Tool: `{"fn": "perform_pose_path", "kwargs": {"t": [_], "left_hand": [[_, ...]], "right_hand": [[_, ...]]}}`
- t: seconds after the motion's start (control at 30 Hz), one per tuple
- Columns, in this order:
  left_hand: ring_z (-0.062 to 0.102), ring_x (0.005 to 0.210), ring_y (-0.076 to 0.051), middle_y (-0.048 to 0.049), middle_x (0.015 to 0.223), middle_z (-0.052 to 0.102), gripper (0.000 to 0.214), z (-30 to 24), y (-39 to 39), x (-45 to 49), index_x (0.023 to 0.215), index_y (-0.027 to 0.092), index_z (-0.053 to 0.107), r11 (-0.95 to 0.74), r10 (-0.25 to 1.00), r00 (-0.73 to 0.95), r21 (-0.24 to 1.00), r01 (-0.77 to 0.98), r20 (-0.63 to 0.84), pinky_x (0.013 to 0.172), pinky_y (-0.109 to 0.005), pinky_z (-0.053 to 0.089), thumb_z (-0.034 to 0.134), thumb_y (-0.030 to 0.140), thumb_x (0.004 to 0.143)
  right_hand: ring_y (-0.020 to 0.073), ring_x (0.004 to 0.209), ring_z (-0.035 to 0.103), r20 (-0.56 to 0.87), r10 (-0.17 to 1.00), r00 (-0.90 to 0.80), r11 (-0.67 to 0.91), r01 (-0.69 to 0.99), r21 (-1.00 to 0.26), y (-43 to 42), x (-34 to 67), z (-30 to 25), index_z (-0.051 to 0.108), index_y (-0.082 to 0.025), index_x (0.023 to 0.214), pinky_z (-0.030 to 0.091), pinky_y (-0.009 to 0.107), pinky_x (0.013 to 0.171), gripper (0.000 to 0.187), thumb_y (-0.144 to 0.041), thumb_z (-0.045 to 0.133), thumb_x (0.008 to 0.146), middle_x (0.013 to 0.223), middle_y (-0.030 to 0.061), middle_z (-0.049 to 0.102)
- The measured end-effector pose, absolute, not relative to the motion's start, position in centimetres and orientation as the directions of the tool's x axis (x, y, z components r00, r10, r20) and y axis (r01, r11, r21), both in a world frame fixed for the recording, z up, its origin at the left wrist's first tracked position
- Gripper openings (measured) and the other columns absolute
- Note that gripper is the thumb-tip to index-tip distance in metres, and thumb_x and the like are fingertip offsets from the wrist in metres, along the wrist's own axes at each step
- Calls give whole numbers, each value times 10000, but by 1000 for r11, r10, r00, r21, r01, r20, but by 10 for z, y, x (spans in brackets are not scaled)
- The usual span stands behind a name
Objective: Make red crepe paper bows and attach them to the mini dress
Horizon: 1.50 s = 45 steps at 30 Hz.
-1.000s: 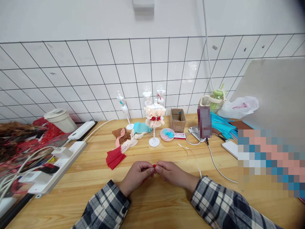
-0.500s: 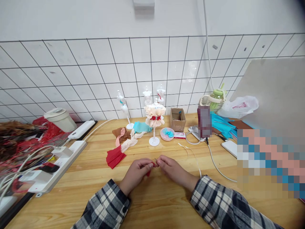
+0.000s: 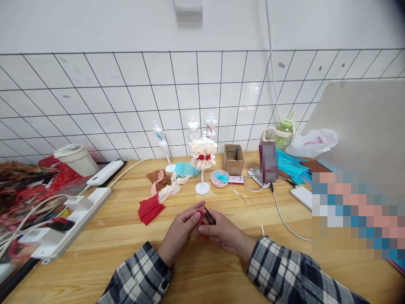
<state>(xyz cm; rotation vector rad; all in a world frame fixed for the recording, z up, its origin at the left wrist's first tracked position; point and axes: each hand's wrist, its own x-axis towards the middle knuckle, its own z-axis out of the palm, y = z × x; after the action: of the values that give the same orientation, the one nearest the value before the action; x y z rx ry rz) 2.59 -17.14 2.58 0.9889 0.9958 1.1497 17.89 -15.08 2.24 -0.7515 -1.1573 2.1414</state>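
Observation:
My left hand (image 3: pixel 177 233) pinches a small piece of red crepe-like fabric (image 3: pixel 201 215) between thumb and fingers. Close against it, my right hand (image 3: pixel 227 232) is closed around small dark thread snips (image 3: pixel 209 216), blades pointing up and left beside the fabric. Part of the fabric is hidden by my fingers. Just beyond my hands stands a white mini dress form (image 3: pixel 202 188) in a peach ruffled dress (image 3: pixel 204 148) with a red bow at its waist. A larger red fabric piece (image 3: pixel 151 209) lies to the left.
Behind stand several bare white dress forms (image 3: pixel 162 144), and a cardboard box (image 3: pixel 233 160). A pink bowl (image 3: pixel 216 183) holds blue scraps. Brown, peach and blue fabric (image 3: pixel 187 169) lies left. A power strip (image 3: pixel 74 223) runs along the left edge; a cable (image 3: pixel 286 223) crosses the right.
The dark snips now show in my right hand, where only a thin tip was visible between my fingers before. My right hand has turned and both hands remain together. The view has shifted slightly.

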Motion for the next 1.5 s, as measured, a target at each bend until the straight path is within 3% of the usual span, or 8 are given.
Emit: {"fn": "perform_pose_path", "kwargs": {"t": [0.33, 0.47, 0.57, 0.67, 0.9, 1.2, 1.37, 1.5], "left_hand": [[565, 1090, -246, -114, 1245, 579, 223, 22, -167, 13, 984, 172, 655, 82, 996, 12, 914, -398, -84, 939, -391, 439, 635, 292, 798], [472, 1194, -283, -101, 1264, 556, 435, 27, -170, 16, 1176, 234, 576, -175, 982, -42, 970, 169, 184, 1023, -449, 343, 659, 358, 767], [460, 1175, -297, -83, 1173, 611, 314, 34, -173, 17, 1067, 258, 652, -323, 936, 106, 703, 633, 335, 1087, -502, 189, 658, 344, 765], [510, 1105, -279, -50, 1035, 676, 186, 37, -174, 17, 942, 284, 690, -374, 918, 229, 514, 772, 324, 1101, -531, 42, 527, 282, 853], [606, 840, -194, -23, 879, 705, 249, 27, -171, 17, 872, 249, 669, -278, 958, 253, 649, 708, 134, 1060, -488, 212, 429, 305, 902], [606, 716, -138, 23, 696, 664, 289, 26, -170, 13, 908, 227, 671, -355, 912, 399, 678, 644, 98, 1039, -377, 318, 400, 325, 928], [643, 768, -127, 34, 787, 709, 241, 30, -168, 7, 962, 268, 675, -476, 838, 537, 603, 639, 93, 1109, -412, 194, 439, 251, 912], [627, 693, -131, 30, 697, 691, 242, 31, -171, 10, 872, 253, 693, -409, 888, 443, 648, 643, 122, 1080, -419, 244, 454, 280, 900]], "right_hand": [[61, 396, 390, -171, 921, -350, -224, -116, -968, -132, 187, 14, 505, -178, 880, 251, 199, 389, 308, -384, 663, 713, 696, 0, 675], [157, 663, 606, -49, 936, -349, -18, 91, -996, -130, 189, 14, 538, -174, 817, 444, 269, 615, 152, -275, 617, 734, 715, 22, 681], [172, 701, 624, -29, 918, -395, 51, 190, -980, -131, 189, 16, 554, -184, 803, 468, 297, 674, 95, -234, 596, 736, 730, 14, 669], [167, 691, 619, -18, 902, -432, 74, 196, -978, -132, 190, 17, 546, -186, 788, 469, 292, 669, 68, -233, 580, 752, 707, 8, 653], [113, 647, 525, 49, 856, -515, 143, 145, -979, -132, 193, 16, 589, -195, 1000, 423, 226, 594, 314, -253, 679, 705, 768, -26, 596], [101, 573, 450, 21, 852, -524, 157, 217, -963, -127, 200, 17, 605, -172, 752, 354, 210, 521, 161, -287, 703, 697, 644, -40, 547], [110, 611, 472, 1, 822, -570, 173, 247, -953, -127, 201, 19, 603, -166, 725, 371, 216, 574, 101, -217, 684, 691, 658, -33, 565], [107, 601, 462, 80, 845, -529, 229, 223, -948, -128, 201, 18, 584, -168, 739, 359, 213, 565, 162, -319, 624, 781, 647, -31, 540]]}}
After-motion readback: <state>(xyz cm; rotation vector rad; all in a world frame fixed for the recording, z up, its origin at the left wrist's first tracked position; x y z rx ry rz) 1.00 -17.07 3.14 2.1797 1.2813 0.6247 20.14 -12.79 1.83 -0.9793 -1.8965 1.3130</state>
